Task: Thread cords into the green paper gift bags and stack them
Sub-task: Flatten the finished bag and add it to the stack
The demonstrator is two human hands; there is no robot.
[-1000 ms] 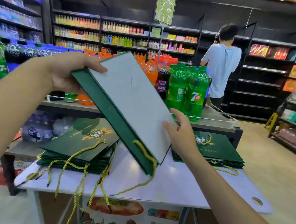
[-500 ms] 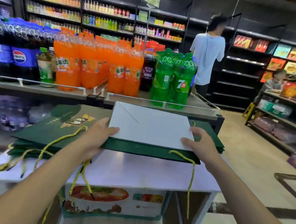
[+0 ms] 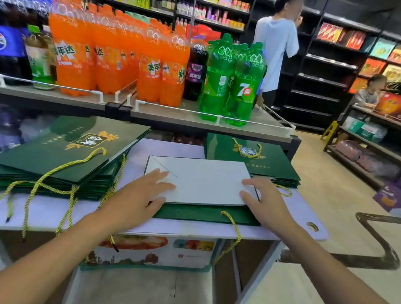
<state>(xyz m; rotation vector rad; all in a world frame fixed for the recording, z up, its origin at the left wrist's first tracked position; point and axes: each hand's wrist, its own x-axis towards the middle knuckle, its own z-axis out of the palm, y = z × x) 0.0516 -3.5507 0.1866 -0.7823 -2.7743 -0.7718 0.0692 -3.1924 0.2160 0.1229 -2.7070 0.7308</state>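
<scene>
centre of frame: folded green bag (image 3: pixel 203 214) lies flat on white table (image 3: pixel 64 214), pale base panel facing up. left hand (image 3: pixel 138 194) rests flat on its left end, fingers straight and spread, pinching nothing. right hand (image 3: pixel 265 203) rests flat on its right end, fingers straight. one yellow cord (image 3: pixel 233 226) leaves the bag's near edge and hangs over the table edge. corded stack (image 3: pixel 65 152) centre left; second stack (image 3: pixel 251 157) just behind the bag, right of centre.

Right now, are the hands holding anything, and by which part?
Nothing gripped. The left hand and right hand rest flat on opposite ends of the white panel of the green gift bag lying on the table.
</scene>
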